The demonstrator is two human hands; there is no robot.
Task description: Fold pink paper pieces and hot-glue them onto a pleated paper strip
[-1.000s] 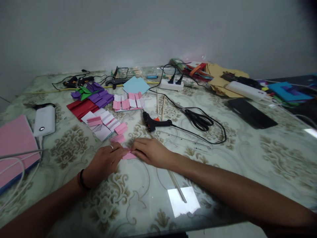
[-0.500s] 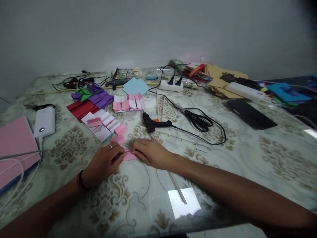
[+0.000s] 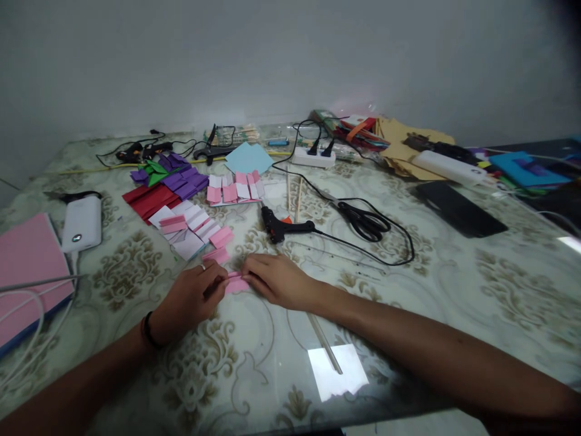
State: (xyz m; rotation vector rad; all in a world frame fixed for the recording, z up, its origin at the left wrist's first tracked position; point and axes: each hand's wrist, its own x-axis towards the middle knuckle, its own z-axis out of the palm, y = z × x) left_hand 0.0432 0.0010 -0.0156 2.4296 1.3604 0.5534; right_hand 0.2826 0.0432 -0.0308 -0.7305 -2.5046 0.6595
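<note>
A small piece of pink paper (image 3: 236,284) with a fold along its upper part lies on the table between my hands. My left hand (image 3: 200,290) pinches its left end, and my right hand (image 3: 275,280) pinches the right end. Parts of the paper are hidden under the fingers. Just beyond it are a pink folded piece (image 3: 216,255) and a pile of white and pink folded strips (image 3: 186,227). A black glue gun (image 3: 284,227) lies past my right hand, its nozzle pointing away from me.
Black scissors (image 3: 365,221) and the glue gun's cord lie right of centre. A black phone (image 3: 460,209) is farther right. At the left are a white power bank (image 3: 82,223) and pink sheets (image 3: 29,266). A white power strip (image 3: 314,158) stands at the back; a white paper (image 3: 338,372) lies near the front edge.
Both hands stay on the pink paper with only slight finger shifts; the fold between them shows a little more. Nothing else has visibly moved.
</note>
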